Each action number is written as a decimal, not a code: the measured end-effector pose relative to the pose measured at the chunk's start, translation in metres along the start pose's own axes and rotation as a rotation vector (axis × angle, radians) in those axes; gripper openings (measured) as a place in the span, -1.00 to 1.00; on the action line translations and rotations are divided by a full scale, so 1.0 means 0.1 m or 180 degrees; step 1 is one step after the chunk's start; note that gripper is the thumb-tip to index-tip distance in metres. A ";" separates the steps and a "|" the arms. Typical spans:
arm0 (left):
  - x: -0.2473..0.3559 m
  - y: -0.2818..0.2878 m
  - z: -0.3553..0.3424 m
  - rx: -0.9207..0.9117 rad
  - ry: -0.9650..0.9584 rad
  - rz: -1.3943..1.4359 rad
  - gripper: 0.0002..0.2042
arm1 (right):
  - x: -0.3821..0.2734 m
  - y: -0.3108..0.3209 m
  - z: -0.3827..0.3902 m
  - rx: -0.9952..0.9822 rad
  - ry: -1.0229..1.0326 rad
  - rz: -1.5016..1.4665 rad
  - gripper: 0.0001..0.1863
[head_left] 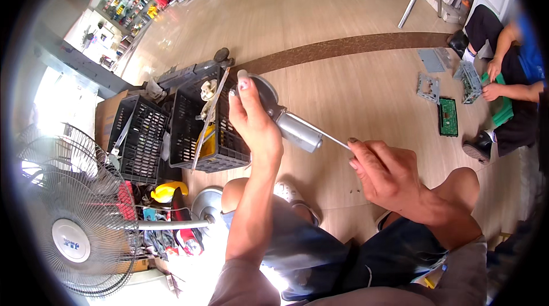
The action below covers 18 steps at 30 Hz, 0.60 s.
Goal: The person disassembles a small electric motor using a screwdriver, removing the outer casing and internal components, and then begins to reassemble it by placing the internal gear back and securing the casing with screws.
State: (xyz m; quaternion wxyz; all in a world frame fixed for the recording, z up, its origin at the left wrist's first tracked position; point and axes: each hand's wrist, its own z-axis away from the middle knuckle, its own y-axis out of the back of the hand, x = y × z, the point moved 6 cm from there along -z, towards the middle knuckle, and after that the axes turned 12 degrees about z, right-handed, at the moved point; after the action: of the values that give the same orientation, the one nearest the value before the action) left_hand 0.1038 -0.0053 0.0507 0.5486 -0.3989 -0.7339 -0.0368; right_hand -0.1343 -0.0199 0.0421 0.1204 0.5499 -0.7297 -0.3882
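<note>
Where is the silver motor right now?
Near the middle of the head view, the motor is in the left hand, beside the thin rod in the right hand.

Hands (257,126) hold a silver motor-like part (299,132) and thin metal rod (333,138).

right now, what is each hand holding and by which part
The left hand holds a grey motor-like part by its wider, round end; the right hand grips a thin metal rod by its right-hand end, any handle hidden.
</note>
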 end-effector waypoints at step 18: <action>-0.04 0.00 0.00 -0.0001 0.0208 0.0045 -0.70 | -0.05 0.07 -0.06 -0.0143 0.0016 -0.0087 -0.65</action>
State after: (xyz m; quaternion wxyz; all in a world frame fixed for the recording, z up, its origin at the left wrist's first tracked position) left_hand 0.1041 -0.0074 0.0474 0.5725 -0.4028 -0.7127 -0.0461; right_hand -0.1340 -0.0175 0.0520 0.1293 0.5579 -0.7130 -0.4046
